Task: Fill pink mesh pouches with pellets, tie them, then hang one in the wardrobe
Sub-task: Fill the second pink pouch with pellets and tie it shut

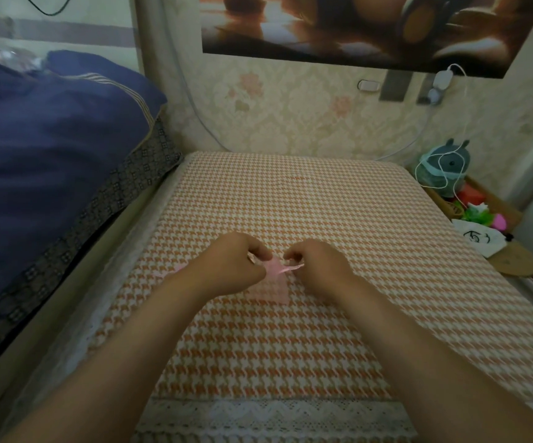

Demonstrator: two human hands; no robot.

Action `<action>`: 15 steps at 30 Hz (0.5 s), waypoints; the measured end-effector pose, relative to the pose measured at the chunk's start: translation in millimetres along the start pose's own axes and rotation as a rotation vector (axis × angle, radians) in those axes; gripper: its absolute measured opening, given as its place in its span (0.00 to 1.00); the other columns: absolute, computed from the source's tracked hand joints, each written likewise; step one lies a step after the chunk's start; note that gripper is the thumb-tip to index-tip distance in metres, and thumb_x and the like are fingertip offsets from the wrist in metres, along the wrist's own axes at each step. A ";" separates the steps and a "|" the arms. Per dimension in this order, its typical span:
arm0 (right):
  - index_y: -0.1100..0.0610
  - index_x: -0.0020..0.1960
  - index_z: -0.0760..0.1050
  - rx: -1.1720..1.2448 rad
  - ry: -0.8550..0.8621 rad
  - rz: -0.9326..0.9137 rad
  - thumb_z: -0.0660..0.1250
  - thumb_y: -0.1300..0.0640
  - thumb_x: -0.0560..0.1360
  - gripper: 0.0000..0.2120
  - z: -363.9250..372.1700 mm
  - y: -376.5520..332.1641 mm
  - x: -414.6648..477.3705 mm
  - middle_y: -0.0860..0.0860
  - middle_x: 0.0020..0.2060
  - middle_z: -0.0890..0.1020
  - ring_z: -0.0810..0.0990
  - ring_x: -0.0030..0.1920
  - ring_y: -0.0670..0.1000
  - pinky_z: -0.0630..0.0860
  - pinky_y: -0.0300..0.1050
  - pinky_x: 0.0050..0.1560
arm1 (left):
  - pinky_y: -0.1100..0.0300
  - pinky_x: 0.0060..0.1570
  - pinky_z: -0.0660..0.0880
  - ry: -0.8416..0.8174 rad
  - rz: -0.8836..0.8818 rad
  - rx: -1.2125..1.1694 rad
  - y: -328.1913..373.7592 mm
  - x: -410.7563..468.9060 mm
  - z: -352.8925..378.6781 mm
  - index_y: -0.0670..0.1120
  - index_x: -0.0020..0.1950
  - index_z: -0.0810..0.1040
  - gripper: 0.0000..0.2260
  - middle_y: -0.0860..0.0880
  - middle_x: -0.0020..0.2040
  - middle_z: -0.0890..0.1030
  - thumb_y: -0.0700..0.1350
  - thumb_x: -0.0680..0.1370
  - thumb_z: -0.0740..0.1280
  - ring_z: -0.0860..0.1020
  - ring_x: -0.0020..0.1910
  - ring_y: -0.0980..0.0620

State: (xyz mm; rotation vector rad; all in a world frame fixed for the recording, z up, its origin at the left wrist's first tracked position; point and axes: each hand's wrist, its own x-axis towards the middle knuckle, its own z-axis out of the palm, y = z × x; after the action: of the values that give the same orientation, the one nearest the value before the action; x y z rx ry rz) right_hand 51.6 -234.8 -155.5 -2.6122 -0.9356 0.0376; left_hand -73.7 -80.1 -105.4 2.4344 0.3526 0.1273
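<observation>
A pink mesh pouch (271, 290) lies flat on the orange-and-white houndstooth cloth (290, 193), its gathered neck pointing away from me. My left hand (233, 266) pinches the pouch's neck from the left. My right hand (316, 266) pinches the pink ribbon (294, 267) at the neck from the right. A second bit of pink ribbon or pouch (179, 268) shows just left of my left wrist, mostly hidden. No pellets are visible.
A bed with a dark blue quilt (51, 148) borders the cloth on the left. At the right edge stand a grey plush toy (444, 167), a white charging cable, a tray of colourful items (479, 212) and a white bag (479, 238). Wallpapered wall behind.
</observation>
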 end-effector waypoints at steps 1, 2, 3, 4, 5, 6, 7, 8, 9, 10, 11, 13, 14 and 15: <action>0.46 0.59 0.82 0.078 0.034 0.016 0.69 0.53 0.78 0.11 -4.5 -0.1 -0.2 0.45 0.54 0.84 0.82 0.54 0.49 0.76 0.45 0.55 | 0.66 0.36 0.77 -0.002 0.004 -0.008 -0.3 0.9 1.2 0.54 0.55 0.83 0.11 0.55 0.47 0.82 0.45 0.73 0.71 0.81 0.38 0.59; 0.46 0.57 0.82 0.159 0.079 0.026 0.70 0.51 0.77 0.09 -10.7 -0.7 -0.6 0.43 0.51 0.84 0.82 0.52 0.47 0.78 0.47 0.55 | 0.66 0.37 0.78 -0.005 0.010 -0.017 -0.2 1.4 2.4 0.53 0.56 0.82 0.12 0.56 0.48 0.82 0.46 0.73 0.71 0.81 0.40 0.59; 0.46 0.55 0.82 0.231 0.130 0.031 0.71 0.50 0.77 0.08 -17.7 -1.5 -0.8 0.42 0.49 0.84 0.82 0.50 0.45 0.79 0.48 0.55 | 0.67 0.37 0.77 -0.008 0.015 -0.030 0.6 1.6 3.3 0.53 0.57 0.82 0.12 0.56 0.50 0.81 0.46 0.73 0.71 0.81 0.42 0.60; 0.46 0.53 0.83 0.296 0.181 0.029 0.72 0.50 0.76 0.07 -25.5 -3.0 -1.6 0.41 0.47 0.84 0.82 0.48 0.42 0.79 0.46 0.54 | 0.68 0.38 0.76 -0.008 0.021 -0.040 1.8 1.7 4.4 0.53 0.58 0.81 0.13 0.57 0.52 0.81 0.46 0.73 0.71 0.80 0.43 0.60; 0.46 0.51 0.83 0.357 0.223 0.021 0.74 0.50 0.75 0.05 -33.5 -5.8 -3.5 0.40 0.45 0.84 0.82 0.46 0.40 0.79 0.44 0.53 | 0.68 0.39 0.75 -0.006 0.031 -0.043 3.4 1.9 5.7 0.52 0.59 0.81 0.14 0.57 0.53 0.81 0.47 0.74 0.71 0.80 0.44 0.60; 0.46 0.49 0.83 0.416 0.250 0.008 0.75 0.50 0.74 0.04 -40.6 -9.1 -6.6 0.40 0.43 0.84 0.81 0.45 0.37 0.78 0.41 0.50 | 0.68 0.40 0.74 -0.002 0.046 -0.037 5.1 2.0 7.6 0.52 0.59 0.81 0.14 0.57 0.54 0.81 0.47 0.74 0.71 0.79 0.45 0.61; 0.46 0.47 0.84 0.470 0.258 -0.012 0.76 0.51 0.73 0.04 -46.7 -13.1 -10.7 0.40 0.43 0.84 0.80 0.41 0.35 0.77 0.38 0.47 | 0.69 0.39 0.73 -0.003 0.063 -0.033 7.2 2.2 9.6 0.52 0.60 0.81 0.15 0.57 0.55 0.80 0.48 0.74 0.71 0.79 0.46 0.61; 0.46 0.46 0.84 0.514 0.248 -0.036 0.76 0.51 0.73 0.04 -50.6 -17.2 -15.4 0.40 0.42 0.84 0.79 0.38 0.35 0.76 0.36 0.42 | 0.70 0.39 0.73 -0.006 0.076 -0.033 9.1 1.9 11.4 0.51 0.61 0.80 0.15 0.56 0.55 0.80 0.48 0.74 0.71 0.79 0.46 0.61; 0.47 0.46 0.84 0.533 0.228 -0.069 0.77 0.52 0.72 0.04 -53.0 -20.8 -20.1 0.41 0.42 0.85 0.78 0.34 0.35 0.75 0.34 0.38 | 0.70 0.38 0.73 -0.009 0.084 -0.042 11.5 1.4 13.0 0.51 0.60 0.80 0.15 0.56 0.55 0.80 0.48 0.74 0.71 0.79 0.45 0.60; 0.47 0.46 0.84 0.526 0.203 -0.104 0.77 0.52 0.72 0.04 -54.5 -23.6 -25.2 0.42 0.42 0.85 0.77 0.32 0.35 0.73 0.32 0.35 | 0.69 0.38 0.74 -0.008 0.087 -0.054 13.5 0.8 14.5 0.50 0.60 0.80 0.14 0.56 0.53 0.81 0.48 0.74 0.70 0.80 0.44 0.59; 0.48 0.46 0.84 0.501 0.180 -0.138 0.77 0.51 0.72 0.05 -54.5 -25.3 -29.4 0.42 0.41 0.85 0.77 0.31 0.35 0.70 0.30 0.34 | 0.67 0.38 0.76 -0.005 0.085 -0.065 15.4 0.4 15.4 0.50 0.58 0.81 0.13 0.55 0.50 0.82 0.47 0.74 0.70 0.81 0.42 0.58; 0.48 0.46 0.84 0.409 0.158 -0.189 0.77 0.49 0.72 0.05 -53.9 -26.3 -35.5 0.41 0.42 0.85 0.76 0.33 0.33 0.67 0.30 0.35 | 0.62 0.35 0.76 -0.005 0.076 -0.082 18.8 -0.3 16.2 0.50 0.55 0.81 0.09 0.54 0.42 0.82 0.47 0.75 0.69 0.81 0.37 0.55; 0.47 0.47 0.84 0.366 0.155 -0.205 0.77 0.49 0.72 0.05 -54.0 -25.8 -37.3 0.41 0.42 0.85 0.76 0.34 0.32 0.66 0.31 0.36 | 0.62 0.33 0.75 -0.006 0.072 -0.089 19.9 -0.3 16.3 0.50 0.54 0.81 0.08 0.53 0.40 0.81 0.46 0.75 0.68 0.80 0.36 0.55; 0.47 0.47 0.85 0.344 0.150 -0.218 0.76 0.48 0.72 0.05 -53.9 -24.3 -37.5 0.40 0.42 0.85 0.76 0.35 0.31 0.66 0.32 0.37 | 0.62 0.33 0.74 -0.007 0.065 -0.097 20.6 -0.2 16.4 0.50 0.53 0.81 0.08 0.53 0.40 0.81 0.45 0.76 0.67 0.80 0.36 0.55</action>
State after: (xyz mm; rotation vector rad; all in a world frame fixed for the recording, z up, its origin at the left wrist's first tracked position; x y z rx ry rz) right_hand 15.4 -258.3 -100.4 -2.1582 -1.0505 -0.0496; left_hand -66.5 -105.4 -105.1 2.3505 0.2579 0.1603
